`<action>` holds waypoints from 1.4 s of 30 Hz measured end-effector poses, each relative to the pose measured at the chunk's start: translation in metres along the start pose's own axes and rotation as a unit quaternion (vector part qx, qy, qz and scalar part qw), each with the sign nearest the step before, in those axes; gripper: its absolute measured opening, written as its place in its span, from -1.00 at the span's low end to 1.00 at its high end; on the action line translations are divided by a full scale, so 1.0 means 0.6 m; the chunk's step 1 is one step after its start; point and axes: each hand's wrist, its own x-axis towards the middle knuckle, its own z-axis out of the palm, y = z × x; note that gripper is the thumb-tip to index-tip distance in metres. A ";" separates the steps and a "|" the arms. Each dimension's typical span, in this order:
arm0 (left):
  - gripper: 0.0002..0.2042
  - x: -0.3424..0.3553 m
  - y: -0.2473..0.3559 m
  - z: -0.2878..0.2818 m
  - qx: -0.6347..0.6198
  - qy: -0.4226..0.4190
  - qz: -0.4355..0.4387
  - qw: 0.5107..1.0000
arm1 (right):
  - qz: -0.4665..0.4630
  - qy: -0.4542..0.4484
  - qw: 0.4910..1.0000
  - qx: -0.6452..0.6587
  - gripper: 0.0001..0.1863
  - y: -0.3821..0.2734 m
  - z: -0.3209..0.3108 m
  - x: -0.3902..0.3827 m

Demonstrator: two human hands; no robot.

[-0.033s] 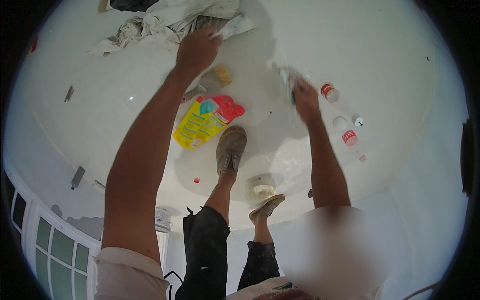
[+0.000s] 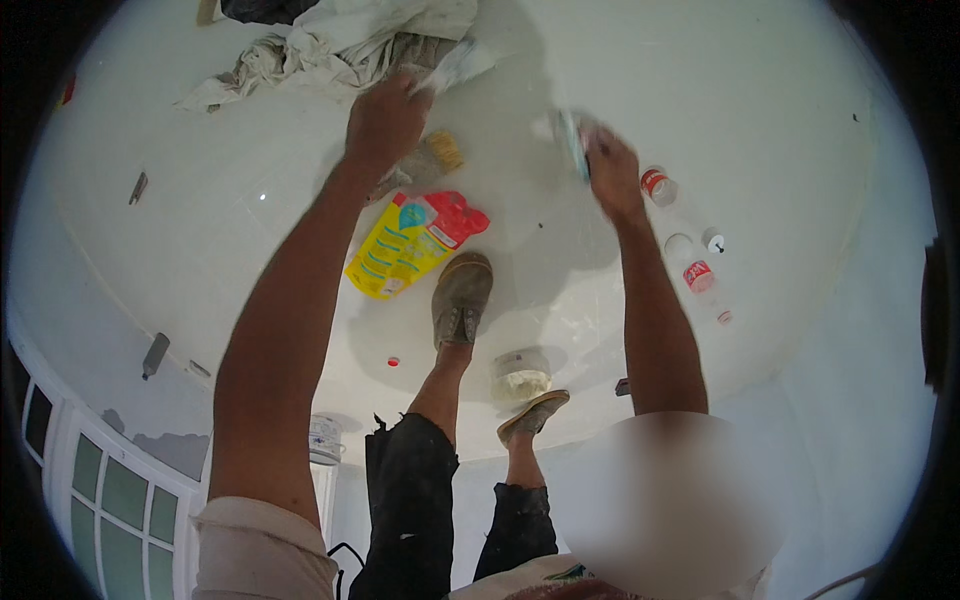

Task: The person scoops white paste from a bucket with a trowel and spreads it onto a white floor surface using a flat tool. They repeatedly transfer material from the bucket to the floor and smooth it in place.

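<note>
My left hand (image 2: 385, 125) is closed on a blurred, pale, flat piece (image 2: 450, 68) beside a crumpled dirty-white cloth (image 2: 320, 55); I cannot make out what the piece is. My right hand (image 2: 612, 165) is closed on a blurred pale-blue and white flat object (image 2: 570, 140) above the white floor. Under my left wrist lies a brush-like tool with a tan end (image 2: 444, 150), partly hidden. A yellow and red pouch (image 2: 400, 255) lies below it, near my shoe (image 2: 460, 300).
Clear plastic bottles with red labels (image 2: 697, 275) lie at right, near a small white round item (image 2: 714, 240). A translucent tub (image 2: 522, 375) sits by my other foot. A red cap (image 2: 393, 361), a grey tube (image 2: 155, 355), a dark bundle (image 2: 265, 10) and a white-framed door (image 2: 125, 480) also show.
My left hand has shifted slightly down and left with its pale piece. My right hand has moved up the frame with the pale-blue object.
</note>
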 end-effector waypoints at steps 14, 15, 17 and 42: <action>-0.71 -0.042 -0.069 -0.146 -0.171 -0.161 -0.022 0.972 | -0.128 0.081 0.988 -0.034 -0.62 -0.061 0.048 0.238; -0.69 -0.029 -0.076 -0.147 -0.189 -0.113 0.042 0.975 | -0.153 0.080 0.985 -0.016 -0.63 -0.062 0.018 0.266; -0.69 0.007 -0.084 -0.166 -0.401 -0.210 -0.091 0.887 | -0.202 0.078 0.974 -0.061 -0.63 -0.056 -0.006 0.299; -0.67 -0.170 -0.067 -0.241 -0.418 0.064 -0.233 0.876 | -0.232 0.108 0.931 -0.261 -0.76 -0.067 0.247 0.135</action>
